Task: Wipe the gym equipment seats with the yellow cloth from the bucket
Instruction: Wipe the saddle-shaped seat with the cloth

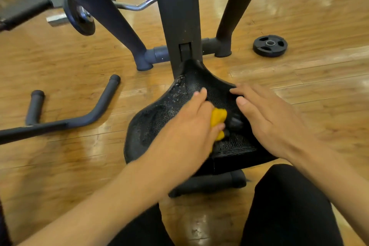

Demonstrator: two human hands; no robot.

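A black textured gym seat [159, 118] fills the middle of the head view, with wet droplets on its upper left part. My left hand [187, 128] lies on the seat and holds a bunched yellow cloth [218, 119] under its palm and thumb; most of the cloth is hidden beneath the hand. My right hand [269, 120] rests flat on the seat's right side, fingers straight, holding nothing. No bucket is in view.
The machine's dark upright post [177, 16] and legs rise just behind the seat. A bent handle bar [83, 118] lies on the wooden floor at left, a weight plate [270, 45] at right, a curl bar [139, 5] behind. A padded roller [209, 183] sits below the seat.
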